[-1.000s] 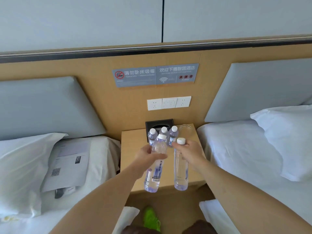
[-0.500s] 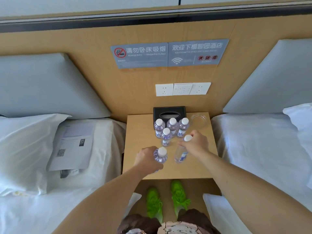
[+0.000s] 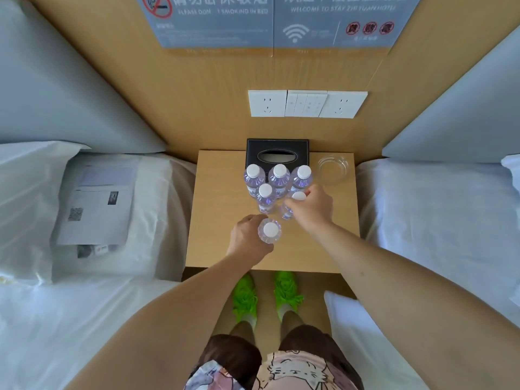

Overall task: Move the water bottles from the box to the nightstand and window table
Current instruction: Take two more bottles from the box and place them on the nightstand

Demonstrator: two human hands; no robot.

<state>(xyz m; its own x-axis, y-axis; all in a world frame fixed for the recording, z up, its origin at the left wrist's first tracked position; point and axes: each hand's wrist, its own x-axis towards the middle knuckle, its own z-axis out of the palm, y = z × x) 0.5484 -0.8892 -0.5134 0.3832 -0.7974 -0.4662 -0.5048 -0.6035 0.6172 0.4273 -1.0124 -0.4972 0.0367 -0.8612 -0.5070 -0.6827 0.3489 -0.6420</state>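
Nightstand (image 3: 219,209), light wood, set between two beds against a wooden headboard wall; its top serves as the counter. On the counter, six water bottles, clear with white caps, all upright. Back row of three, side by side just in front of a black tissue box (image 3: 277,153): left bottle (image 3: 254,175), middle bottle (image 3: 279,175), right bottle (image 3: 303,177). Fourth bottle (image 3: 265,197) stands just in front of the back row, touching or nearly touching it. Fifth bottle (image 3: 291,205) stands beside the fourth, to its right; the right hand (image 3: 311,206) grips it near the cap, fingers curled round the neck. Sixth bottle (image 3: 269,231) stands nearer the front edge, apart from the cluster; the left hand (image 3: 247,240) holds it from the left side, fingers wrapped round its body below the cap. Clear glass dish (image 3: 333,168) at the back right corner of the counter, beside the tissue box. White socket and switch panel (image 3: 306,104) on the wall above, grey notice signs (image 3: 270,21) higher up. Left bed carries a printed paper sheet (image 3: 98,204) and a white pillow (image 3: 25,198). Bright green shoes (image 3: 266,296) on the floor below the nightstand's front edge.
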